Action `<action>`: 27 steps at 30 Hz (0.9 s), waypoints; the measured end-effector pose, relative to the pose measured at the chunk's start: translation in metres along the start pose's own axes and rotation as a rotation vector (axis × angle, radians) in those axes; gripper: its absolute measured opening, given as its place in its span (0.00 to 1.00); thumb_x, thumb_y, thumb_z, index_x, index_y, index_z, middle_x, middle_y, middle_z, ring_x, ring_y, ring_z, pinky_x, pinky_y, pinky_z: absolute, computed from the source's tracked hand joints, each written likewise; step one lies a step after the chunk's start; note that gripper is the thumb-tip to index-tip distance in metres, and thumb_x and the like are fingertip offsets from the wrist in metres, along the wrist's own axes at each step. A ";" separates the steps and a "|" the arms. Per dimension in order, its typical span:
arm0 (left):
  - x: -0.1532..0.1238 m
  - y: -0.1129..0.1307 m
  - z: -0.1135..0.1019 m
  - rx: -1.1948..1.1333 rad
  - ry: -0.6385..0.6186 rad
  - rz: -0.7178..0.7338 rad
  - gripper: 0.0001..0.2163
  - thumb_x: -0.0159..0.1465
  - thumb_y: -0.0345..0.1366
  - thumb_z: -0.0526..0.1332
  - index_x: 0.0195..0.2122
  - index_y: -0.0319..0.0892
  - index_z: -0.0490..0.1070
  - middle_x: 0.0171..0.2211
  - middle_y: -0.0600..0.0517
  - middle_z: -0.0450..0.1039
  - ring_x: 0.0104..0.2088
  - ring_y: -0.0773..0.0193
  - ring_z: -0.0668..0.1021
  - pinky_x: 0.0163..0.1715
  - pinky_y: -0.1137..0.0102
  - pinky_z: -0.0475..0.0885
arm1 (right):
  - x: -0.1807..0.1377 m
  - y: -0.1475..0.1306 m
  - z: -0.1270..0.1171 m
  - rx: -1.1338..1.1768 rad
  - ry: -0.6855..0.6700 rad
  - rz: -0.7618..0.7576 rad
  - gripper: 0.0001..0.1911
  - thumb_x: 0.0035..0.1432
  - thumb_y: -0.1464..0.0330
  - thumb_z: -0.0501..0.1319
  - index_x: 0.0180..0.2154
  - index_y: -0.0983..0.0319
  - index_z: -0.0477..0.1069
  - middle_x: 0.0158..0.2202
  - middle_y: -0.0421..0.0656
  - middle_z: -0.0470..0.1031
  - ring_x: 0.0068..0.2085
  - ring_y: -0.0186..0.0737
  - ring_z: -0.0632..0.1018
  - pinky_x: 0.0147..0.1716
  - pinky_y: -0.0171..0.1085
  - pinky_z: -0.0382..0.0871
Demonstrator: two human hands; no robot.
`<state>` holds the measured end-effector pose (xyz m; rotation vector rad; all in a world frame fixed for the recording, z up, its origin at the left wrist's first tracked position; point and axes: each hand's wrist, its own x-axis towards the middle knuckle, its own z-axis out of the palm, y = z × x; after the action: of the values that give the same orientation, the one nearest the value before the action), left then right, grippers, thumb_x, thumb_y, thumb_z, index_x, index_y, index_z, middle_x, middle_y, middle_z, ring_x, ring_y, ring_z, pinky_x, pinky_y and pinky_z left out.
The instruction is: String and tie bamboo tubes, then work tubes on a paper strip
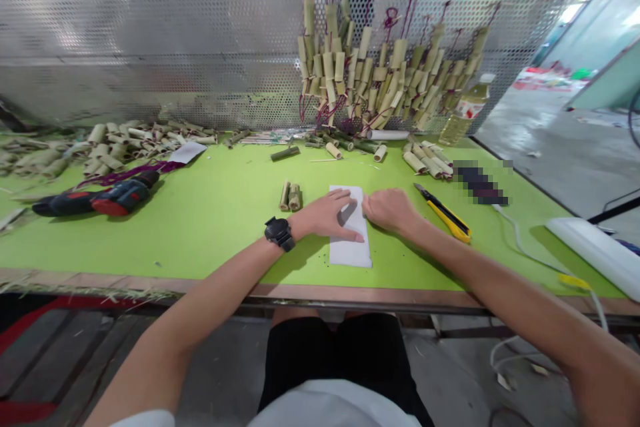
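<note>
A folded white sheet of paper (pixel 350 253) lies on the green tabletop in front of me. My left hand (pixel 327 215) rests across it, thumb and fingers spread, with a black watch (pixel 280 233) on the wrist. Against the paper's upper right edge, my right hand (pixel 389 209) is closed, its knuckles up. Whatever its fingers hold, if anything, is hidden. To the right of that hand lies a yellow and black utility knife (pixel 445 213). Two short bamboo tubes (pixel 290 196) stand just beyond my left wrist.
A cordless drill (pixel 115 197) and a pile of bamboo pieces (pixel 115 147) lie at left. Strung bamboo tubes (pixel 370 73) hang on the perforated metal panel (pixel 200 27). At right are a bottle (pixel 465 112), a pixelated dark object (pixel 480 185) with a cable, and a white long object (pixel 595 257).
</note>
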<state>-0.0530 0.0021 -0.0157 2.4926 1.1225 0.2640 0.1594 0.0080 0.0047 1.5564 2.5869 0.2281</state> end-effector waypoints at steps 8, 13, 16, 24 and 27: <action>0.001 -0.001 0.000 0.044 0.005 0.013 0.52 0.59 0.71 0.66 0.72 0.35 0.61 0.76 0.32 0.55 0.76 0.38 0.59 0.73 0.50 0.56 | 0.008 0.000 0.000 -0.007 0.017 0.099 0.35 0.76 0.65 0.39 0.37 0.70 0.83 0.36 0.61 0.84 0.34 0.49 0.83 0.31 0.39 0.65; 0.001 -0.001 0.001 0.042 -0.013 -0.012 0.57 0.57 0.73 0.66 0.73 0.30 0.58 0.77 0.30 0.51 0.77 0.38 0.56 0.75 0.52 0.53 | -0.003 -0.003 0.002 -0.005 -0.009 0.025 0.37 0.77 0.64 0.38 0.36 0.70 0.84 0.35 0.61 0.84 0.34 0.49 0.84 0.32 0.40 0.66; 0.001 0.000 0.000 0.044 -0.026 -0.023 0.59 0.56 0.74 0.65 0.74 0.29 0.57 0.77 0.30 0.50 0.77 0.38 0.55 0.75 0.53 0.53 | -0.005 -0.003 0.000 -0.013 -0.013 0.052 0.36 0.77 0.64 0.39 0.38 0.69 0.85 0.36 0.61 0.85 0.37 0.53 0.85 0.33 0.41 0.67; 0.000 0.001 0.000 0.043 0.008 -0.029 0.56 0.56 0.74 0.65 0.74 0.35 0.60 0.77 0.34 0.54 0.76 0.37 0.58 0.73 0.52 0.57 | 0.003 -0.001 -0.001 -0.002 -0.001 0.068 0.35 0.76 0.65 0.40 0.37 0.70 0.84 0.35 0.60 0.84 0.35 0.51 0.84 0.32 0.40 0.67; 0.000 0.002 0.000 0.048 0.004 -0.022 0.54 0.57 0.73 0.65 0.73 0.35 0.62 0.76 0.34 0.56 0.76 0.37 0.58 0.73 0.51 0.57 | -0.010 -0.003 0.001 -0.014 -0.014 0.028 0.36 0.77 0.63 0.40 0.36 0.69 0.84 0.35 0.60 0.85 0.35 0.53 0.85 0.31 0.41 0.67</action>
<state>-0.0516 0.0008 -0.0146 2.5208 1.1706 0.2390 0.1613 -0.0026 0.0037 1.5847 2.5484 0.2366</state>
